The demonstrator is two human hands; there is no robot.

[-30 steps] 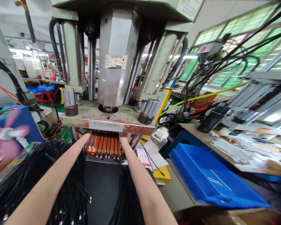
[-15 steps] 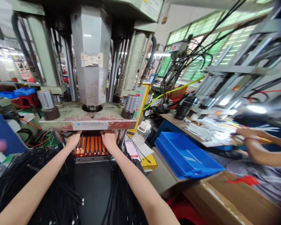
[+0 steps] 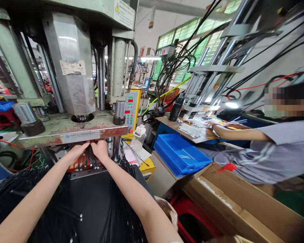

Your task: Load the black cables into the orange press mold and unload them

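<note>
The left hand [image 3: 77, 152] and right hand [image 3: 99, 149], fingers narrowed, are at black cables [image 3: 91, 162] over an orange fixture [image 3: 73, 165]. Their grip is unclear.

Slim black cables [image 3: 87, 161] with small silvery tips lie bunched unevenly between and below the left hand [image 3: 78, 151] and the right hand [image 3: 99, 149], tips toward the wearer. Beneath them is an orange slab [image 3: 73, 166], flat and partly covered. The cables' far ends are hidden.
</note>
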